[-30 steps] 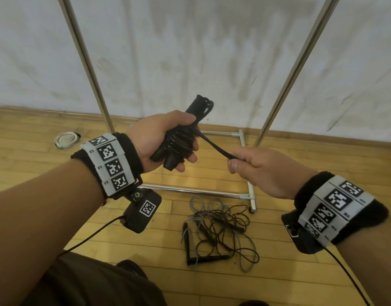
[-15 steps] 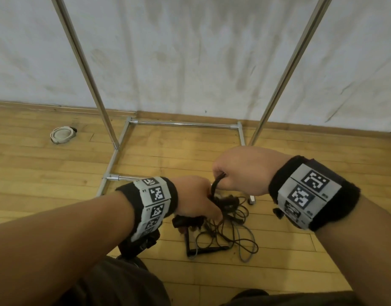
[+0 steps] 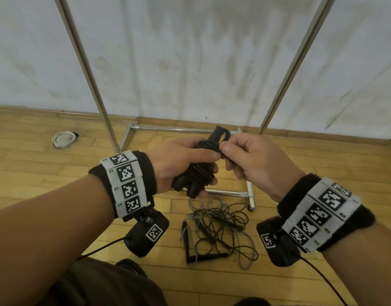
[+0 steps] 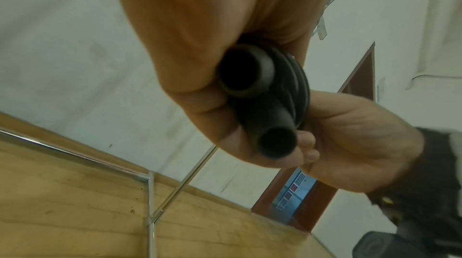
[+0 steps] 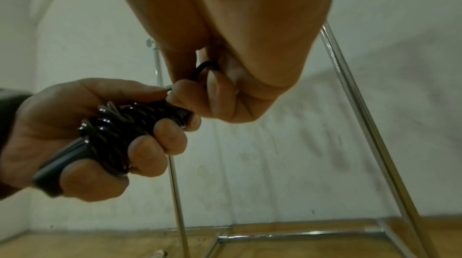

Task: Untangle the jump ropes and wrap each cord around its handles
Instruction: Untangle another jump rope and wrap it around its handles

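Note:
My left hand grips a pair of black jump-rope handles with black cord coiled around them; the handle ends point at the left wrist camera. My right hand pinches the last loop of that black cord near the top of the handles, thumb against forefinger. Below my hands, on the wooden floor, a tangle of black and grey cords lies with thin black handles in it.
A chrome clothes-rack frame stands on the floor in front of the white wall, its two uprights rising left and right. A white round object lies on the floor at the left. My dark trouser leg fills the bottom edge.
Half a second ago both hands were down near the floor tangle; now they are raised at chest height again, and the right hand pinches the cord close to the handles' top.

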`<state>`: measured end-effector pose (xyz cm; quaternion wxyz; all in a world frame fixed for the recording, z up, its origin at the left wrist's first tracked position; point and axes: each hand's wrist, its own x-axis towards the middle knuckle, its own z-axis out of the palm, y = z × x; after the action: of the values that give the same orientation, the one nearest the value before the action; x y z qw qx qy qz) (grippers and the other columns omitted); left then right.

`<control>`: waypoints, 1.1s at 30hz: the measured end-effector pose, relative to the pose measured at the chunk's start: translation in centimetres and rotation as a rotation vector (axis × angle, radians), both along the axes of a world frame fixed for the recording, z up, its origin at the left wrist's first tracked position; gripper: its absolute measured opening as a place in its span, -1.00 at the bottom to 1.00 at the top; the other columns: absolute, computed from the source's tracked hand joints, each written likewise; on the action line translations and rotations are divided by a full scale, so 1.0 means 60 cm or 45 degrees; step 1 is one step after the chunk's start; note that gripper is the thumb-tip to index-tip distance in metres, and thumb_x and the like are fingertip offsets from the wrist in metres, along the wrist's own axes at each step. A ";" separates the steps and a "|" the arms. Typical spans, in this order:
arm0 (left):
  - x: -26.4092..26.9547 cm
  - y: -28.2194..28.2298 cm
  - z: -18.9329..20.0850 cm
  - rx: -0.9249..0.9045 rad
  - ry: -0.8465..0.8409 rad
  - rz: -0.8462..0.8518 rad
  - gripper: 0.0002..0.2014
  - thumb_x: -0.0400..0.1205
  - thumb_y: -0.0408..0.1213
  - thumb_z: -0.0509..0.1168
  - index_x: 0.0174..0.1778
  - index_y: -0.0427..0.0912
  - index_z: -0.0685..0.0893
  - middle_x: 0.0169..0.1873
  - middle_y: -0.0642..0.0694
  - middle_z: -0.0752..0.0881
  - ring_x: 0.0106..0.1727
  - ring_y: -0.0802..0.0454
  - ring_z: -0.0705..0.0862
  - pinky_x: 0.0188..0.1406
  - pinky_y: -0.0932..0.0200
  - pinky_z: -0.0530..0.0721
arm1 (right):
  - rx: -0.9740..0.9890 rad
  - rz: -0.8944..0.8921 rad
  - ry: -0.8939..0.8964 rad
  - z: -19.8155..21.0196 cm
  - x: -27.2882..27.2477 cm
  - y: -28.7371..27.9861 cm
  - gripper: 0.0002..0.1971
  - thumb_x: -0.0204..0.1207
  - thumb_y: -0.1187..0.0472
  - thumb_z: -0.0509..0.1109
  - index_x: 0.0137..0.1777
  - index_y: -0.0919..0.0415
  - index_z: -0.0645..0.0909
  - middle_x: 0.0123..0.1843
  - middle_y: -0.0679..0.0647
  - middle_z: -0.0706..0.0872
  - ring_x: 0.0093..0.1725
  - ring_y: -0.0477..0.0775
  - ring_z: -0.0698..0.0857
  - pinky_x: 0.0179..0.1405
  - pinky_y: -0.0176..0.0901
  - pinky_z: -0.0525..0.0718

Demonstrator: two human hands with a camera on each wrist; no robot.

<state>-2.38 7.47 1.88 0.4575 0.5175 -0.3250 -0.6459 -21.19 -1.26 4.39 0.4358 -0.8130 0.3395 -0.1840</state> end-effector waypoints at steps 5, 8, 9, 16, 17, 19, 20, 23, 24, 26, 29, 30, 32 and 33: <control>-0.010 0.009 0.012 -0.010 0.040 0.058 -0.60 0.60 0.06 0.54 0.23 -0.14 0.79 -0.15 -0.24 0.78 -0.14 -0.26 0.81 -0.42 -0.04 0.78 | 0.518 -0.043 -0.292 -0.004 0.003 0.005 -0.81 0.75 0.16 0.34 0.00 0.27 0.68 -0.30 0.08 0.69 -0.45 -0.02 0.54 -0.55 -0.21 0.41; -0.010 0.007 0.010 0.030 -0.030 0.107 -0.37 0.56 0.27 0.48 0.32 -0.18 0.71 -0.17 -0.23 0.79 -0.16 -0.25 0.82 -0.44 -0.01 0.76 | 0.714 -0.074 -0.401 -0.006 0.005 0.006 -0.89 0.70 0.27 0.38 0.07 0.32 0.64 -0.26 0.13 0.70 -0.41 0.01 0.57 -0.49 -0.18 0.50; -0.010 0.007 0.009 0.025 -0.039 0.120 -0.39 0.57 0.25 0.46 0.31 -0.19 0.69 -0.18 -0.24 0.79 -0.18 -0.26 0.82 -0.44 -0.02 0.76 | 0.765 -0.078 -0.442 -0.006 0.006 0.007 -0.90 0.67 0.30 0.39 0.09 0.34 0.63 -0.24 0.15 0.71 -0.38 0.01 0.60 -0.46 -0.17 0.55; -0.006 0.010 0.008 -0.040 -0.024 0.225 -0.51 0.69 0.12 0.43 0.25 -0.27 0.69 -0.17 -0.32 0.80 -0.19 -0.34 0.84 -0.37 -0.12 0.81 | 1.041 -0.102 -0.800 -0.001 -0.005 -0.003 -0.76 0.45 0.42 0.46 0.12 0.38 0.66 0.02 0.31 0.79 -0.09 0.13 0.83 -0.11 -0.16 0.83; -0.005 0.009 0.007 -0.039 -0.022 0.244 -0.51 0.70 0.11 0.42 0.26 -0.28 0.69 -0.17 -0.32 0.80 -0.19 -0.34 0.84 -0.36 -0.14 0.82 | 1.062 -0.098 -0.827 0.000 -0.006 -0.004 -0.78 0.45 0.43 0.46 0.10 0.37 0.67 0.07 0.33 0.80 -0.04 0.15 0.85 -0.08 -0.16 0.84; -0.004 0.009 0.008 -0.038 -0.017 0.276 -0.54 0.74 0.09 0.39 0.25 -0.29 0.70 -0.16 -0.33 0.81 -0.20 -0.35 0.84 -0.34 -0.17 0.83 | 1.087 -0.082 -0.855 0.000 -0.006 -0.004 -0.77 0.47 0.45 0.44 0.12 0.39 0.69 0.13 0.35 0.82 0.04 0.16 0.86 -0.04 -0.18 0.84; -0.003 0.009 0.008 -0.038 -0.014 0.287 -0.56 0.75 0.08 0.38 0.24 -0.28 0.71 -0.16 -0.33 0.81 -0.20 -0.35 0.84 -0.33 -0.18 0.83 | 1.096 -0.070 -0.864 0.000 -0.006 -0.003 -0.76 0.49 0.45 0.42 0.14 0.40 0.71 0.16 0.35 0.82 0.07 0.16 0.87 -0.04 -0.20 0.84; -0.003 0.009 0.010 -0.043 -0.013 0.286 -0.56 0.77 0.08 0.35 0.24 -0.29 0.71 -0.16 -0.34 0.81 -0.20 -0.36 0.84 -0.32 -0.18 0.83 | 1.104 -0.043 -0.890 0.002 -0.007 -0.002 -0.74 0.52 0.41 0.41 0.19 0.40 0.75 0.21 0.36 0.82 0.13 0.18 0.87 -0.03 -0.22 0.83; -0.003 0.010 0.011 -0.045 -0.014 0.279 -0.55 0.78 0.08 0.34 0.24 -0.29 0.71 -0.16 -0.33 0.81 -0.20 -0.36 0.84 -0.32 -0.17 0.83 | 1.098 -0.041 -0.903 0.003 -0.007 -0.002 -0.74 0.53 0.39 0.40 0.19 0.39 0.77 0.23 0.36 0.82 0.14 0.19 0.86 -0.02 -0.21 0.83; -0.004 0.012 0.013 -0.053 -0.009 0.264 -0.54 0.77 0.09 0.33 0.24 -0.30 0.71 -0.16 -0.34 0.81 -0.20 -0.36 0.84 -0.32 -0.17 0.83 | 1.102 -0.043 -0.936 0.005 -0.006 -0.001 -0.76 0.55 0.36 0.40 0.17 0.35 0.79 0.26 0.35 0.81 0.14 0.19 0.86 -0.03 -0.20 0.83; -0.007 0.014 0.016 -0.075 0.001 0.253 -0.54 0.78 0.09 0.32 0.25 -0.30 0.70 -0.15 -0.35 0.81 -0.19 -0.36 0.84 -0.32 -0.16 0.83 | 1.150 -0.073 -0.981 0.004 -0.003 0.001 -0.80 0.56 0.34 0.42 0.13 0.32 0.78 0.25 0.35 0.81 0.10 0.19 0.87 -0.08 -0.19 0.84; -0.007 0.015 0.018 -0.085 0.004 0.252 -0.55 0.79 0.09 0.31 0.25 -0.29 0.70 -0.15 -0.35 0.80 -0.20 -0.36 0.84 -0.33 -0.16 0.83 | 1.160 -0.089 -0.987 0.003 -0.003 0.002 -0.79 0.56 0.34 0.42 0.16 0.32 0.75 0.24 0.36 0.81 0.08 0.20 0.88 -0.10 -0.18 0.84; -0.008 0.016 0.020 -0.103 0.005 0.248 -0.60 0.80 0.07 0.30 0.24 -0.25 0.69 -0.15 -0.36 0.80 -0.20 -0.36 0.83 -0.33 -0.16 0.84 | 1.162 -0.109 -0.981 0.002 -0.001 0.004 -0.78 0.54 0.34 0.42 0.15 0.32 0.74 0.22 0.36 0.82 0.05 0.21 0.88 -0.12 -0.17 0.84; -0.008 0.017 0.021 -0.110 0.005 0.248 -0.61 0.81 0.06 0.30 0.24 -0.23 0.68 -0.15 -0.37 0.80 -0.20 -0.37 0.83 -0.33 -0.16 0.83 | 1.158 -0.114 -0.979 0.001 -0.001 0.005 -0.79 0.53 0.34 0.43 0.14 0.31 0.76 0.21 0.36 0.82 0.05 0.21 0.89 -0.13 -0.17 0.84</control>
<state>-2.85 8.50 3.16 0.5407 0.5251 -0.2998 -0.5849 -21.24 -0.98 4.46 0.8237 -0.4049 0.2359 -0.3194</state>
